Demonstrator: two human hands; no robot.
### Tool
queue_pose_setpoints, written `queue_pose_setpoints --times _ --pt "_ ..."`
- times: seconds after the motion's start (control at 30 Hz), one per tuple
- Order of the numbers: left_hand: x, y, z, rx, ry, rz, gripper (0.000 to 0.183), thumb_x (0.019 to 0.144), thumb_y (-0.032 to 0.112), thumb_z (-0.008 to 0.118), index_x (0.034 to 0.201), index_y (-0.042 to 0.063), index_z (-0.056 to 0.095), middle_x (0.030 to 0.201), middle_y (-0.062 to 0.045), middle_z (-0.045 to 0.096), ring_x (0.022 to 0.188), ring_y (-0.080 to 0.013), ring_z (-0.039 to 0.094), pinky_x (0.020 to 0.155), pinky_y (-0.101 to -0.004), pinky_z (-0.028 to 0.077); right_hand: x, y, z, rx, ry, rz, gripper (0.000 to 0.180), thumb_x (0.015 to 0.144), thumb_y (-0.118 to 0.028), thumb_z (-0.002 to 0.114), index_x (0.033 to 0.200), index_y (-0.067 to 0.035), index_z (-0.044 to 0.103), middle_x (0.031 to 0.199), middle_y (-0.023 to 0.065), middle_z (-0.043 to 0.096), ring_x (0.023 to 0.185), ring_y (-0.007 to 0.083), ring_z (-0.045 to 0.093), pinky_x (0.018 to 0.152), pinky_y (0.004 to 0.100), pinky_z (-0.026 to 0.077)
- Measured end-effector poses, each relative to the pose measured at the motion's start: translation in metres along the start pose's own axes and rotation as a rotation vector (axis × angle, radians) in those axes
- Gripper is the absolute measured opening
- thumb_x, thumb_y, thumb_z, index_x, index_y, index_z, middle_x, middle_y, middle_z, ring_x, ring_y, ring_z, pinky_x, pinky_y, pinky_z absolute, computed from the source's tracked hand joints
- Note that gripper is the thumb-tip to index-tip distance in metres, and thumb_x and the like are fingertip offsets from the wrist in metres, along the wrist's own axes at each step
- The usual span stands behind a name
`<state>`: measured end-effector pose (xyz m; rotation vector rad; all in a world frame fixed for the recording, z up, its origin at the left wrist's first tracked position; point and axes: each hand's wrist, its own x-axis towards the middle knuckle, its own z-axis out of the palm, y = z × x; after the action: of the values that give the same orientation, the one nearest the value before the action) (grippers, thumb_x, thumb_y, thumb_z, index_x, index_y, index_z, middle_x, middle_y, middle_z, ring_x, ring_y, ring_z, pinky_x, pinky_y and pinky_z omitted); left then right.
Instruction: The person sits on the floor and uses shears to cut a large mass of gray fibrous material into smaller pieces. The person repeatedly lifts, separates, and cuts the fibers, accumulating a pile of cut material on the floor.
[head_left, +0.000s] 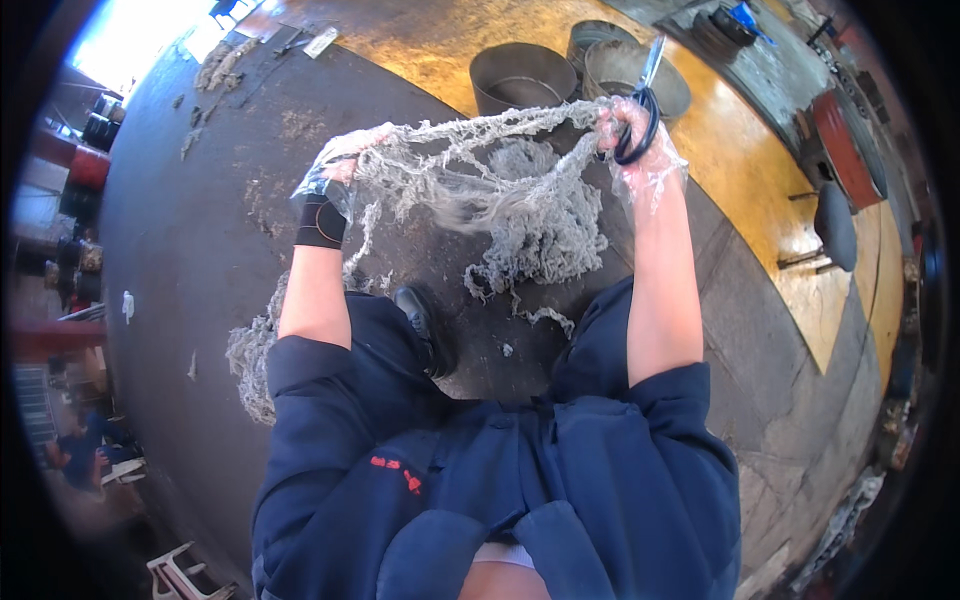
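Observation:
Both my hands wear thin clear plastic gloves and hold up a tangle of grey fibre strands (480, 135) stretched between them. My left hand (349, 154), with a black band at the wrist, grips the left end of the strands. My right hand (634, 131) holds the other end together with scissors (646, 112), whose metal blades point away from me and whose dark handle loops hang at the fingers. Below, a heap of the same grey fibre (547, 232) is on the dark floor between my feet. Another pile (253, 360) lies beside my left leg.
Several round metal tubs (521, 79) stand ahead on yellow flooring. A small stool (834, 225) and a red drum-like object (847, 150) are at the right. Loose fibre (223, 66) lies far left. A person (84, 450) is at the left edge, near a pale stool frame (187, 574).

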<state>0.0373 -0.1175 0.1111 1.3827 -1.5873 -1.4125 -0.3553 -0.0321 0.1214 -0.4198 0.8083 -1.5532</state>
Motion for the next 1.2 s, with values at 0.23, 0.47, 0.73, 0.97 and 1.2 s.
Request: queue_pose_setpoints --times 0.23,0.47,0.73,0.97,1.2 --pt "0.001 -0.001 0.005 -0.207 0.133 -0.176 0.036 0.087 0.032 0.069 0.109 0.004 0.068 0.103 -0.002 0.067 0.090 -0.0126 0.060 0.081 -0.0282 0.048 -0.011 0.002 0.005 -0.263 0.141 -0.031 0.015 0.079 -0.002 0.059 0.092 0.003 0.054 0.079 0.0144 0.060 0.053 0.0155 0.051 0.043 0.0247 0.042" --pt "-0.002 0.003 0.002 -0.484 0.116 -0.120 0.034 0.087 0.035 0.068 0.099 0.003 0.067 0.092 -0.007 0.069 0.077 -0.0165 0.064 0.070 -0.0315 0.051 -0.018 0.009 0.010 -0.881 0.143 -0.021 0.019 0.086 -0.015 0.062 0.098 -0.001 0.059 0.078 0.0069 0.065 0.055 0.0114 0.055 0.045 0.0206 0.042" --pt "-0.006 -0.044 -0.016 -0.531 0.055 0.176 0.046 0.094 0.031 0.056 0.133 0.008 0.048 0.122 -0.007 0.059 0.094 -0.0179 0.060 0.071 -0.0331 0.051 -0.009 0.053 0.018 -1.426 0.014 -0.142 0.019 0.087 -0.018 0.060 0.088 0.001 0.062 0.071 0.0109 0.065 0.058 0.0175 0.060 0.053 0.0288 0.048" --pt "-0.006 -0.039 0.039 0.579 0.475 0.952 0.019 0.086 0.009 0.057 0.105 0.006 0.060 0.086 -0.007 0.065 0.075 -0.0223 0.063 0.065 -0.0345 0.052 -0.015 0.069 0.039 -1.748 0.155 -0.204 0.036 0.086 -0.031 0.056 0.091 0.004 0.066 0.095 0.0262 0.065 0.099 0.0375 0.063 0.084 0.0418 0.050" --pt "0.010 0.007 0.099 -1.423 -0.220 0.267 0.028 0.093 0.018 0.053 0.115 0.001 0.057 0.103 -0.012 0.067 0.089 -0.0224 0.065 0.078 -0.0346 0.056 -0.028 0.127 0.033 -0.914 0.025 0.111 0.036 0.067 -0.013 0.084 0.089 0.001 0.059 0.076 0.0105 0.066 0.049 0.0116 0.052 0.043 0.0228 0.041"
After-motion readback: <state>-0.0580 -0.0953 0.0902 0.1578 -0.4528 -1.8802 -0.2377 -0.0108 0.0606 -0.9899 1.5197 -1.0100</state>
